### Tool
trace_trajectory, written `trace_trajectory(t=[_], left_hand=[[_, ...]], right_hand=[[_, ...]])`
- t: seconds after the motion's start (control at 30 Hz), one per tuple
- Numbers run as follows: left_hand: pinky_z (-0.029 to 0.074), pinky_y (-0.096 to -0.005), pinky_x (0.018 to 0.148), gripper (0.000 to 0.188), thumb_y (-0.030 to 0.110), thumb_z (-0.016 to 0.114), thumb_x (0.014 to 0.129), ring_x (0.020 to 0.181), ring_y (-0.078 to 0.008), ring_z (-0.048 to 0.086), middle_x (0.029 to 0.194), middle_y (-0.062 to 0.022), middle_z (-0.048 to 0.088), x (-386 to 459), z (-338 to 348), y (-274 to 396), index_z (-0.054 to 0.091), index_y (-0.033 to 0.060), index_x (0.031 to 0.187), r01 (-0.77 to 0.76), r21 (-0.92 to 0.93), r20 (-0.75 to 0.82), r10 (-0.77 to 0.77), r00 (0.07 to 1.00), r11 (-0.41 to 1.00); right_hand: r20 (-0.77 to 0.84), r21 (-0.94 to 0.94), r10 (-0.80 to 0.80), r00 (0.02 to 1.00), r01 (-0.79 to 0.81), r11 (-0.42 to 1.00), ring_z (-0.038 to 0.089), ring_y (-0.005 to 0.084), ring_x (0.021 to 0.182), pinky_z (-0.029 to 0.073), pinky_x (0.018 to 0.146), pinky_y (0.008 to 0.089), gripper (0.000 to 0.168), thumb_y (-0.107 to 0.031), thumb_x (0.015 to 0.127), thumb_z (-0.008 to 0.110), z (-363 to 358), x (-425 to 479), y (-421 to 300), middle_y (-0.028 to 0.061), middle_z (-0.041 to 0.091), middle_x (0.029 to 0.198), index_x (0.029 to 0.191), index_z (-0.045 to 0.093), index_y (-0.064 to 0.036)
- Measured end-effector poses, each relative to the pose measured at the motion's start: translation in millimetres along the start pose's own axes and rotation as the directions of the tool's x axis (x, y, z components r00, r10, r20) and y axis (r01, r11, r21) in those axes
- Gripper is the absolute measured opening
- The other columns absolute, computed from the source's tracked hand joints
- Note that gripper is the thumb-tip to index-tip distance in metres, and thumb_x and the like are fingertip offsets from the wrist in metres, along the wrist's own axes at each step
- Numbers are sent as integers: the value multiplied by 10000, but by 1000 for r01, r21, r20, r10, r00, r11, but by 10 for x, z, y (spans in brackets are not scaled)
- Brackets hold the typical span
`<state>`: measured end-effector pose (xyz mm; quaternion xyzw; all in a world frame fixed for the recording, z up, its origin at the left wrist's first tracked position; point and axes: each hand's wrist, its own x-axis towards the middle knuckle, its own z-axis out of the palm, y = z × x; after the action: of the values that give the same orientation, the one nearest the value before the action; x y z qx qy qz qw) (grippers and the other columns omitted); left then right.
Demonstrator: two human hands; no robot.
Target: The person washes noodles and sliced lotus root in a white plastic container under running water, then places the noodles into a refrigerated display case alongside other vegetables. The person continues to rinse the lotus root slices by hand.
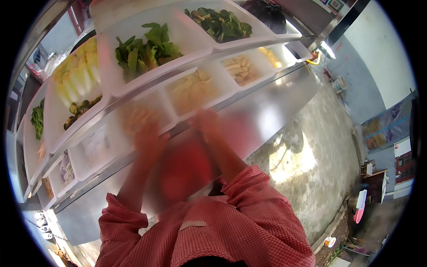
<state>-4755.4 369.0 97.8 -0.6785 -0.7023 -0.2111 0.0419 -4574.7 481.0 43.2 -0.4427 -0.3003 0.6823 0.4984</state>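
My left hand (148,142) reaches over the front rim of a white plastic bin (166,115) that holds pale orange pieces (141,115). Its thumb stands apart from the fingers. My right hand (207,126) is at the front rim of the neighbouring bin (218,90), which contains yellowish folded sheets (191,88), perhaps tofu skin. Haze and blur hide the fingertips, so I cannot tell whether either hand grips a rim. Behind this row, a larger bin (196,50) holds leafy greens (145,51).
Napa cabbage (78,73) and more greens (220,25) fill other back-row bins. A black plastic bag (267,15) lies at the far right. The stainless steel counter (267,110) ends above a concrete floor (300,187). A small bucket (329,242) stands on the ground.
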Motion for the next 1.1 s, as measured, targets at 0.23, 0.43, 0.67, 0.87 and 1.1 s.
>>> trace_trajectory(t=[0.23, 0.43, 0.67, 0.87, 1.1], left_hand=[[398, -455, 884, 496, 290, 667, 755, 992, -326, 527, 1039, -129, 565, 830, 492, 1176, 521, 59, 1169, -199, -111, -150, 182, 972, 974], [438, -457, 741, 250, 263, 637, 770, 843, -345, 566, 853, -139, 593, 1217, 1177, 1334, 588, 54, 898, -80, 52, -94, 84, 992, 995], [440, -464, 663, 182, 228, 628, 762, 753, -360, 558, 759, -148, 582, 1244, 1055, 1420, 590, 52, 787, 9, 34, -75, -7, 997, 999], [458, -450, 670, 174, 221, 635, 756, 765, -329, 571, 759, -138, 591, 1281, 1063, 1497, 601, 53, 785, 20, 119, 64, -28, 998, 993], [456, -451, 762, 281, 308, 634, 791, 892, -315, 574, 895, -148, 609, 1291, 949, 1622, 612, 51, 903, 56, 46, 122, -61, 991, 997]], right_hand=[[-318, 154, -149, 936, 206, 966, 557, 161, 640, 494, 580, 285, 185, -218, 868, 605, -938, 780, -895, 41, 529, 739, 941, 494, -89], [-81, -70, -158, 984, 153, 986, 558, 169, 561, 492, 497, 297, 215, -120, 853, 587, -1138, 1068, -1258, 79, 562, 738, 1007, 470, -27], [-14, -22, -91, 996, 90, 996, 573, 183, 546, 514, 476, 301, 282, -101, 862, 580, -1073, 1026, -1184, 116, 569, 785, 1059, 414, 13], [-9, 78, -159, 987, 159, 984, 568, 177, 512, 510, 461, 294, 293, -172, 866, 615, -1073, 973, -1104, 110, 559, 754, 999, 414, -5], [-190, -216, -178, 966, 136, 967, 518, 121, 569, 437, 475, 244, 323, -254, 856, 642, -1930, 1496, -1300, 77, 534, 777, 1002, 482, -13]])
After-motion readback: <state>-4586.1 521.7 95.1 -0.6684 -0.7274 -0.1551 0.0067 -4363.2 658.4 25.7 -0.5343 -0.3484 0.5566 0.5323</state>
